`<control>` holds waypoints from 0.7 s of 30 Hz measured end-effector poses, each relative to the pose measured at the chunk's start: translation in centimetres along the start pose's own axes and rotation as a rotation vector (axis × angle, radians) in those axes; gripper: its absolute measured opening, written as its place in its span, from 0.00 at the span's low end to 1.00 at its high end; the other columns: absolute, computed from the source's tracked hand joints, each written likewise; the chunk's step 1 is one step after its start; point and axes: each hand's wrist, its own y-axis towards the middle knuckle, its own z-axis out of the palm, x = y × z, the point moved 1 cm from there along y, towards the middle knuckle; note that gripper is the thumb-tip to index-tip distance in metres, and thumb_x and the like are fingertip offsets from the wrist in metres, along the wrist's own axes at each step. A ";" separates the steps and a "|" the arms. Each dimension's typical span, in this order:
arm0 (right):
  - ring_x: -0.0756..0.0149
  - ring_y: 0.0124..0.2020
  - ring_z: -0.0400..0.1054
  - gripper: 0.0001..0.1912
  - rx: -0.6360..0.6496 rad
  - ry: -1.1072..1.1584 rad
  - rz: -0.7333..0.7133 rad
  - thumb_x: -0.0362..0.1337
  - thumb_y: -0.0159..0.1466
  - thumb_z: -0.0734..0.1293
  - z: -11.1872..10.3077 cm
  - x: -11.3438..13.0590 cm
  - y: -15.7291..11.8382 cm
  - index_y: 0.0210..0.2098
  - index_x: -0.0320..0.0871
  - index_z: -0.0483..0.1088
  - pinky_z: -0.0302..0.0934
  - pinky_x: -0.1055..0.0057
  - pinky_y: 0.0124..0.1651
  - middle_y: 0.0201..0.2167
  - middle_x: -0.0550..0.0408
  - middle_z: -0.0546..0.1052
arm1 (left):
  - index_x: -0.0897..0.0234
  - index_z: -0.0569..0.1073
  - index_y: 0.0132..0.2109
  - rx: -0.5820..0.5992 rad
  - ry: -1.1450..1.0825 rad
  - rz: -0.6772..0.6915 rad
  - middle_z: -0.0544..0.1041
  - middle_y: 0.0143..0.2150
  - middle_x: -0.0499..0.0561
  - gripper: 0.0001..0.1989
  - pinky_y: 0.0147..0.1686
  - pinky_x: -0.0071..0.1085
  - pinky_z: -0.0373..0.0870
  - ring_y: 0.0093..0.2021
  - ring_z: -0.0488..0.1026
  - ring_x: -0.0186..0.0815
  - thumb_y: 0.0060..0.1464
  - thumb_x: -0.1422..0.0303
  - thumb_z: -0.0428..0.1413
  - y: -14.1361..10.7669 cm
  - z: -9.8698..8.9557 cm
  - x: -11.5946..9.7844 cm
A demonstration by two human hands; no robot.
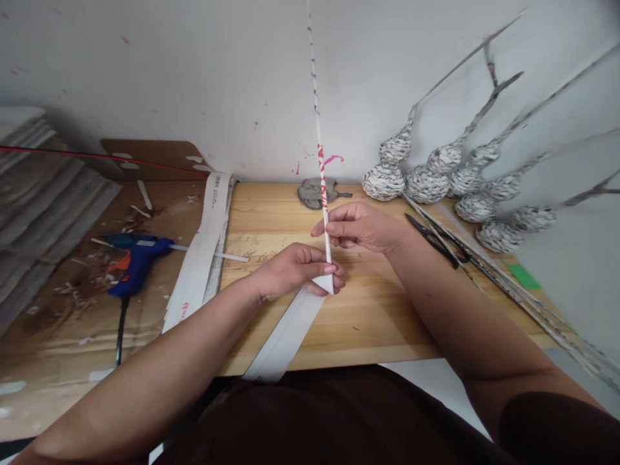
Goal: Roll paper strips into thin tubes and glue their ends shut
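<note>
A long, thin rolled paper tube (320,155), white with red and dark marks, stands nearly upright before me. Its lower end widens into a white paper strip (290,336) that runs down over the table's front edge. My left hand (298,268) is closed on the bottom of the tube, thumb in front, where the strip joins it. Just above, my right hand (365,227) pinches the tube between thumb and fingers. The tube's top runs out of view.
Several woven paper gourds (429,184) with stems line the wall. Scissors (436,240) and thin paper rods (513,287) lie at right, a grey cloth (312,192) at the back. Leftward are stacked paper strips (201,252), a blue glue gun (138,261) and newspaper piles (43,213).
</note>
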 end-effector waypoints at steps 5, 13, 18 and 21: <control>0.80 0.17 0.53 0.14 -0.176 0.035 -0.068 0.41 0.52 0.75 0.0 -0.1 0.1 0.26 0.36 0.72 0.42 0.80 0.16 0.17 0.62 0.65 | 0.68 0.77 0.44 -0.012 0.000 0.016 0.79 0.41 0.59 0.16 0.42 0.39 0.75 0.44 0.76 0.42 0.54 0.60 0.58 0.0 0.0 0.0; 0.80 0.15 0.54 0.14 -0.059 0.033 -0.029 0.43 0.56 0.73 0.2 -0.3 0.2 0.29 0.36 0.74 0.43 0.80 0.15 0.16 0.60 0.68 | 0.67 0.77 0.44 -0.001 -0.020 0.019 0.80 0.42 0.59 0.16 0.41 0.39 0.75 0.44 0.76 0.42 0.53 0.60 0.59 0.0 0.0 0.0; 0.78 0.17 0.56 0.15 -0.067 0.071 -0.030 0.45 0.56 0.72 0.0 -0.3 0.1 0.33 0.37 0.74 0.42 0.80 0.15 0.18 0.59 0.69 | 0.68 0.77 0.45 0.026 -0.019 0.015 0.80 0.42 0.59 0.16 0.42 0.40 0.75 0.44 0.76 0.42 0.55 0.60 0.58 -0.1 0.0 -0.1; 0.77 0.18 0.58 0.17 0.029 0.086 -0.008 0.47 0.59 0.70 -0.1 -0.3 0.0 0.36 0.37 0.75 0.44 0.80 0.16 0.18 0.59 0.68 | 0.67 0.77 0.45 0.040 -0.014 0.007 0.80 0.42 0.59 0.15 0.42 0.40 0.75 0.44 0.77 0.42 0.55 0.61 0.58 -0.2 0.1 -0.2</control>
